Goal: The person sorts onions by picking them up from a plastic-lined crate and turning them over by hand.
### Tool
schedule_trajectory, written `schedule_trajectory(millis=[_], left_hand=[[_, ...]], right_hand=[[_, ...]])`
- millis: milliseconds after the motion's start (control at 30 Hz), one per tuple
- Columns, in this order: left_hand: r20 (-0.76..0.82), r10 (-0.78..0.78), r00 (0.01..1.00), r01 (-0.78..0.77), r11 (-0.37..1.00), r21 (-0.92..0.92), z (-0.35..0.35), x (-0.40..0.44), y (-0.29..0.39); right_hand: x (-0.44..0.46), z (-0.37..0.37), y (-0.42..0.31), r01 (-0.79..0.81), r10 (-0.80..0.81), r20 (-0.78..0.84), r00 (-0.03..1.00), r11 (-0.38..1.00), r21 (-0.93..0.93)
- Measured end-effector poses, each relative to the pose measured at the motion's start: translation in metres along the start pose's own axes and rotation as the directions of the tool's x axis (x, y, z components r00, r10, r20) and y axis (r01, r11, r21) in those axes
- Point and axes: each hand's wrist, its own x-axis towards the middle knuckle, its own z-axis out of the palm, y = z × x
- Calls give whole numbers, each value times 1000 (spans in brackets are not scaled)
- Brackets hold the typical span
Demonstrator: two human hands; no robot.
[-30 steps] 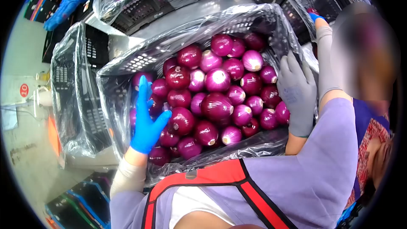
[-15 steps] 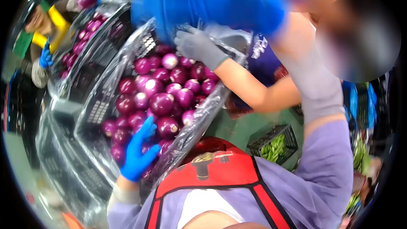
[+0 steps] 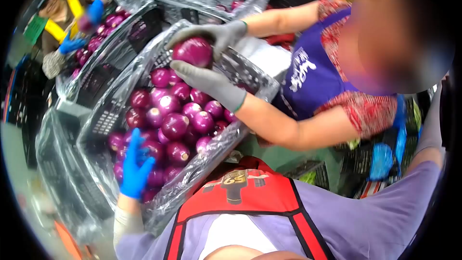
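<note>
My left hand (image 3: 135, 169), in a blue glove, rests over the near left part of a crate heaped with peeled purple onions (image 3: 174, 125). Its fingers are apart and it grips none of them, though whether it touches the onions below I cannot make out. The black crate (image 3: 103, 124) has clear plastic film lining it and folded over its rim. My right arm stretches away toward the right edge of the view, its hand out of sight. Above the far side of the crate, a co-worker's grey-gloved hands (image 3: 211, 79) hold one large purple onion (image 3: 193, 52).
Opposite me on the right stands the co-worker in a purple apron (image 3: 308, 79). At upper left another person with blue gloves (image 3: 72, 43) handles onions at a second lined crate (image 3: 96, 75). Low on the right is a black crate with greens (image 3: 308, 177).
My blue-gloved right hand has swung from the top of the view out past the right edge. My left hand shifted slightly left. The co-worker's hands now show, holding an onion.
</note>
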Motion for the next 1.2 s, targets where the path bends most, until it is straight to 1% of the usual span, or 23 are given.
schedule_trajectory(millis=[33, 100, 133, 167, 200, 233, 267, 300, 367, 433, 533, 600, 633, 667, 733, 767, 833, 867, 900, 967, 1067, 1133, 1200], left_hand=[[-95, 95, 991, -82, 988, 135, -8, 2, -4], [-342, 154, 927, -123, 986, 111, -24, 0, -13], [-427, 137, 894, -69, 983, 171, -31, -5, -16], [-493, 127, 861, -17, 975, 222, -37, -9, -21], [-528, 209, 823, -32, 946, 324, -41, -10, -25], [-583, 119, 804, 23, 973, 230, -44, -14, -28], [-612, 137, 779, 11, 973, 232, -44, -16, -23], [-634, 149, 758, 9, 971, 240, -47, -19, -19], [-637, 296, 712, 4, 905, 425, -50, -24, -27], [-645, 311, 698, 82, 860, 504, -48, -24, -30], [-596, 401, 695, 270, 623, 734, -44, -24, -39], [-671, 371, 642, 352, 634, 688, -35, -26, -46], [-674, 372, 638, 323, 666, 673, -34, -23, -52], [-690, 349, 634, 346, 670, 657, -31, -22, -59], [-645, 356, 677, 316, 650, 691, -21, -15, -58], [-629, 324, 706, 309, 659, 686, -18, -12, -57], [-593, 336, 732, 296, 628, 720, -19, -5, -70], [-590, 337, 733, 294, 626, 722, -18, -4, -74], [-632, 273, 726, 300, 700, 648, -17, -2, -73], [-651, 226, 724, 276, 771, 574, -23, 6, -68], [-449, 289, 845, 28, 815, 578, -37, 21, -49], [-357, 290, 888, -7, 785, 620, -64, 40, -48], [-234, 204, 951, 9, 734, 679, -91, 56, -44]], right_hand=[[23, 22, -5, 130, -132, -17, 991, 987, -89], [67, 64, -25, 350, -383, -50, 923, 884, -311], [86, 83, -38, 405, -476, -72, 876, 808, -427], [102, 101, -52, 423, -549, -95, 831, 732, -533], [114, 119, -66, 409, -603, -116, 789, 657, -633], [121, 132, -82, 386, -654, -129, 746, 581, -717], [129, 143, -93, 357, -693, -149, 705, 529, -770], [136, 149, -101, 330, -719, -172, 673, 500, -800], [150, 159, -108, 309, -742, -184, 644, 473, -825], [158, 145, -113, 323, -746, -142, 651, 441, -837], [170, 123, -112, 652, -806, 40, 591, 448, -611], [189, 120, -105, 762, -793, 47, 607, 564, -319], [213, 122, -93, 766, -763, 70, 642, 636, -92], [247, 128, -81, 701, -720, 123, 683, 693, 165], [335, 157, -54, 313, -582, 339, 740, 743, 592], [372, 171, -44, 126, -539, 428, 725, 716, 687], [396, 168, -32, -86, -501, 457, 735, 600, 795], [393, 167, -27, -90, -488, 400, 776, 542, 836], [388, 159, -23, -67, -476, 330, 815, 488, 870], [369, 122, -24, 53, -445, 132, 886, 380, 924], [337, 61, -34, 264, -388, -147, 910, 268, 926], [313, 30, -51, 368, -368, -264, 892, 250, 895], [290, 10, -80, 425, -387, -308, 869, 264, 866]])
